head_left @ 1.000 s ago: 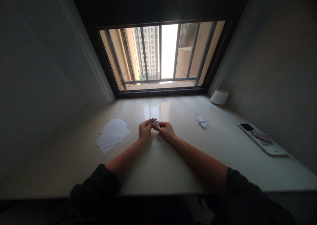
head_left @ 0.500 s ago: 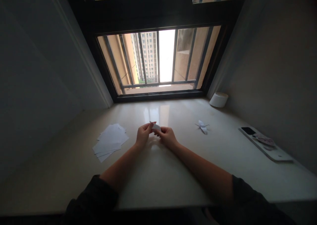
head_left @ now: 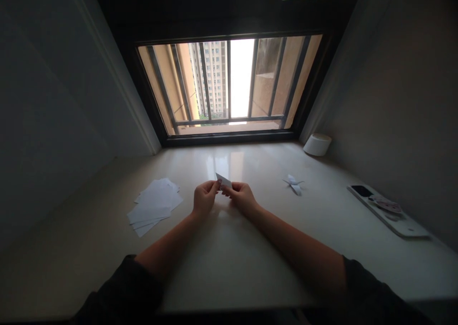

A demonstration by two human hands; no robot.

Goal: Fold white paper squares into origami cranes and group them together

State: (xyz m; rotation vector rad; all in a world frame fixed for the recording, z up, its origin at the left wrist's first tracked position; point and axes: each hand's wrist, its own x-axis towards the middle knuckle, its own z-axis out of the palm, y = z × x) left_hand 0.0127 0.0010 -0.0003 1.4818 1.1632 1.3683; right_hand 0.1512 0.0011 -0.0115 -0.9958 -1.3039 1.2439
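Between my hands is a small folded piece of white paper, held up just above the pale sill top. My left hand pinches its left end between thumb and fingers. My right hand grips the right end, fingers curled behind it. The fingertips hide the paper's lower part. Off to the right lies a folded paper crane with thin points and spread wings. Left of my hands, several white paper sheets lie in a loose, fanned stack.
A phone with a patterned back lies at the right. Near the window's right corner stands a white rounded object. A dark-framed window with bars outside borders the far edge; walls rise on both sides.
The fingers have shifted on the folded paper, and more of its flat upper face now shows. My left hand is slightly further left. The view has tilted a little.
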